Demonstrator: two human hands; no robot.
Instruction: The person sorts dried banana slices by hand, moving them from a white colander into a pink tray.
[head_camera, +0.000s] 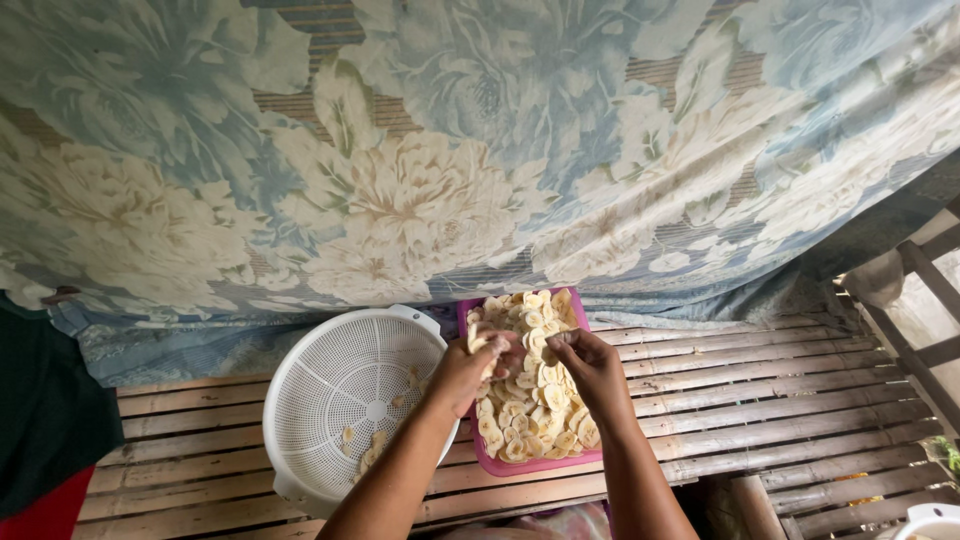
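Both hands, left hand (470, 368) and right hand (590, 362), pinch banana slices (530, 400) over the pink tray (530, 464). The tray's long axis runs away from the person, right of the white colander (330, 400).

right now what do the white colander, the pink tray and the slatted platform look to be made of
White colander: likely moulded plastic, matte, with even rows of small holes and a smooth rim.
Pink tray: probably plastic too, with a uniform bright colour and a thin rim.
Slatted platform: looks like split bamboo or rough unpainted wood, with weathered grey-brown strips and gaps between.
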